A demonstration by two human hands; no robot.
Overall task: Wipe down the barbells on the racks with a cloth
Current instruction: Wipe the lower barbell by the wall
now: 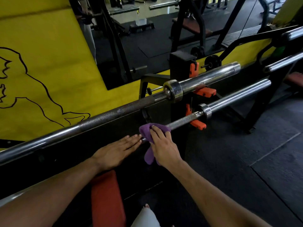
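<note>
Just below the frame's centre, your right hand [161, 145] wraps a purple cloth [150, 136] around the lower barbell [229, 99], fingers curled over it so the fabric hugs the shaft for wiping. Your left hand [117, 149] lies flat beside it, fingers straight and together, fingertips touching the bar, likely to steady it. An upper barbell [101, 117] runs diagonally above. Both sit on orange rack hooks [199, 126] right of centre, before a yellow wall [41, 63].
</note>
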